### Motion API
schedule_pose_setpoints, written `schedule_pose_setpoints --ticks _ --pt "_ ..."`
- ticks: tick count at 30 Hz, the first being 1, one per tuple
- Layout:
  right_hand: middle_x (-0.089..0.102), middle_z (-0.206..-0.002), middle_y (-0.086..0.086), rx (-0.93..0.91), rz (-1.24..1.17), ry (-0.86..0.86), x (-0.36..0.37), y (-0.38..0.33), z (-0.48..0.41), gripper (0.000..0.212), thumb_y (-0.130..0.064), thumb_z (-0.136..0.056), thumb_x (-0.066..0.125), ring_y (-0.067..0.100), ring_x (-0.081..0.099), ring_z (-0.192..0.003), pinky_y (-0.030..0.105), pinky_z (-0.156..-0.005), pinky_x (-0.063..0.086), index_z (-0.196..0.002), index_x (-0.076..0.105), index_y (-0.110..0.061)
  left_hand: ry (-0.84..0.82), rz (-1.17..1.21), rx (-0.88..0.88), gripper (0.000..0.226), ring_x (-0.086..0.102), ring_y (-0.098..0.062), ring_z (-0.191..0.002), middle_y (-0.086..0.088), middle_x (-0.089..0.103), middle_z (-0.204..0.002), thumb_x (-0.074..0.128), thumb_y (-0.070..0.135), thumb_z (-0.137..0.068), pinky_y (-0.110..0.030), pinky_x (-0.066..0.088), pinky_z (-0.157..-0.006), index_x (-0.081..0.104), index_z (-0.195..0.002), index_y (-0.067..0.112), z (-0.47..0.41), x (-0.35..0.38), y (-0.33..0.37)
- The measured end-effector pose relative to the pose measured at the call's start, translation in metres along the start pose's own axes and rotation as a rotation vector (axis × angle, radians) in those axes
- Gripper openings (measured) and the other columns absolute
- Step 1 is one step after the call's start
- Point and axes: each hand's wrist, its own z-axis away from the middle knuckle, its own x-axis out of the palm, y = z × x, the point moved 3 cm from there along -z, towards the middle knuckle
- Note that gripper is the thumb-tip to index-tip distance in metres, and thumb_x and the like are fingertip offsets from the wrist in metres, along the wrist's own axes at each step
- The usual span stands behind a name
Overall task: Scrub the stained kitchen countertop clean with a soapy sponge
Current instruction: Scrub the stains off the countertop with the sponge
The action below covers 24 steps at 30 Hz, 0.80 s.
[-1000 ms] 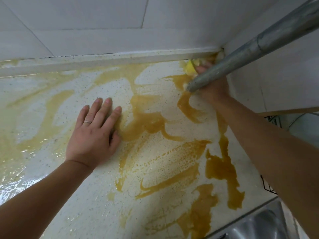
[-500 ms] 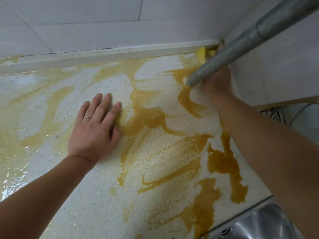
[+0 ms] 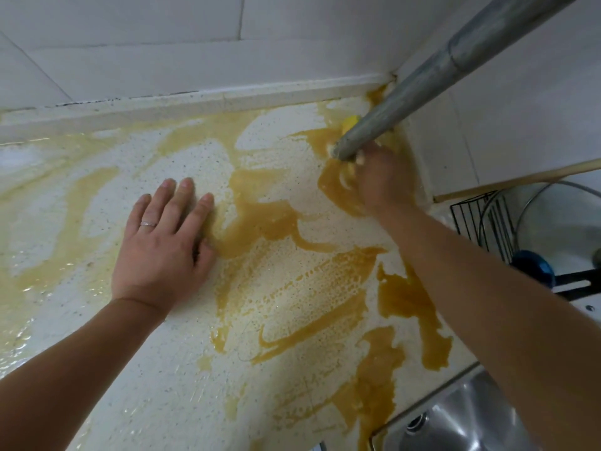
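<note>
The speckled white countertop (image 3: 107,320) is smeared with brown-yellow stain streaks (image 3: 260,222) and soapy foam. My right hand (image 3: 380,180) grips a yellow sponge (image 3: 350,122) and presses it on the counter near the back right corner; the sponge is mostly hidden behind a grey pipe and my fingers. My left hand (image 3: 162,249) lies flat on the wet counter left of centre, fingers straight, a ring on one finger.
A grey metal pipe (image 3: 455,60) slants from the top right down over the sponge. White tiled walls (image 3: 162,43) close the back and right. A steel sink (image 3: 455,424) sits at the bottom right. A black wire rack (image 3: 481,219) with a glass lid stands at the right.
My right hand has pulled the sponge back from the far corner toward me, and a new brown smear trails under it. My left hand has stayed flat in place.
</note>
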Motion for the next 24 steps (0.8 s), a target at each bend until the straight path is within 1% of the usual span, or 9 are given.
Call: schedule_pose_setpoints --ticks 2,4,6,8,10,12,16,20,24 --pt "0.068 -0.101 0.006 0.092 0.008 0.062 -0.005 0.01 -0.028 0.03 -0.028 -0.097 0.037 0.032 0.064 -0.097 0.042 -0.081 0.051 -0.113 0.062 -0.021 0.007 0.0 0.005 0.065 0.019 -0.036 -0.156 -0.015 0.03 -0.166 0.036 0.038 -0.097 -0.052 0.011 -0.128 0.041 -0.158 0.017 -0.001 -0.001 0.001" --pt "0.068 -0.115 0.006 0.188 -0.005 0.076 -0.007 0.01 -0.05 0.029 -0.027 -0.099 0.04 0.028 0.062 -0.109 0.039 -0.091 0.048 -0.114 0.064 -0.018 0.024 0.001 -0.003 0.064 0.02 -0.036 -0.156 -0.015 0.031 -0.166 0.037 0.038 -0.096 -0.052 0.011 -0.128 0.042 -0.157 0.017 -0.001 0.0 0.001" --pt "0.069 -0.108 0.0 0.188 -0.15 0.127 -0.001 -0.002 -0.05 0.021 -0.029 -0.097 0.048 0.02 0.064 -0.101 0.039 -0.088 0.052 -0.106 0.066 -0.022 0.033 -0.002 -0.009 0.064 0.021 -0.036 -0.156 -0.015 0.032 -0.165 0.038 0.038 -0.096 -0.051 0.011 -0.128 0.042 -0.157 0.018 0.0 0.001 0.001" --pt "0.069 -0.089 -0.001 0.169 -0.167 0.133 0.002 -0.012 -0.028 0.015 -0.03 -0.094 0.051 0.021 0.065 -0.084 0.044 -0.075 0.055 -0.091 0.065 -0.028 0.032 0.0 -0.01 0.064 0.021 -0.036 -0.156 -0.015 0.033 -0.165 0.038 0.038 -0.096 -0.05 0.01 -0.128 0.042 -0.157 0.018 0.0 0.0 0.001" --pt "0.068 -0.089 0.002 0.129 -0.087 0.057 0.007 -0.016 0.003 0.026 -0.022 -0.097 0.048 0.024 0.065 -0.082 0.037 -0.066 0.051 -0.118 0.063 -0.027 0.026 0.004 -0.008 0.064 0.02 -0.036 -0.156 -0.015 0.032 -0.165 0.038 0.038 -0.096 -0.05 0.01 -0.128 0.042 -0.157 0.018 0.0 0.0 0.0" --pt "0.069 -0.097 0.007 0.113 0.038 0.017 0.009 -0.017 0.036 0.049 -0.019 -0.1 0.05 0.026 0.066 -0.086 0.032 -0.065 0.044 -0.148 0.041 -0.024 0.027 0.01 -0.007 0.064 0.021 -0.037 -0.156 -0.016 0.032 -0.165 0.038 0.038 -0.096 -0.051 0.011 -0.128 0.042 -0.157 0.017 -0.001 0.0 0.0" --pt "0.065 -0.085 0.009 -0.038 0.239 -0.069 0.013 -0.003 0.048 0.058 -0.023 -0.101 0.048 0.028 0.066 -0.072 0.031 -0.056 0.041 -0.155 0.027 -0.023 0.036 0.022 -0.007 0.064 0.022 -0.038 -0.155 -0.017 0.033 -0.165 0.038 0.038 -0.096 -0.052 0.012 -0.128 0.043 -0.156 0.016 -0.001 0.0 0.001" --pt "0.063 -0.117 0.016 0.097 0.272 -0.038 -0.002 0.02 -0.02 0.049 -0.019 -0.102 0.042 0.037 0.063 -0.103 0.043 -0.076 0.05 -0.151 0.034 -0.022 0.041 0.037 -0.003 0.064 0.019 -0.036 -0.156 -0.016 0.032 -0.165 0.04 0.036 -0.096 -0.051 0.01 -0.128 0.043 -0.156 0.016 0.0 0.0 0.001" --pt "0.062 -0.114 0.017 0.167 0.149 0.021 0.006 0.012 -0.015 0.035 -0.016 -0.1 0.04 0.037 0.063 -0.102 0.043 -0.076 0.048 -0.133 0.049 -0.012 0.033 0.036 -0.004 0.064 0.019 -0.036 -0.157 -0.016 0.03 -0.166 0.04 0.035 -0.096 -0.051 0.011 -0.128 0.043 -0.156 0.015 0.0 0.002 0.001"
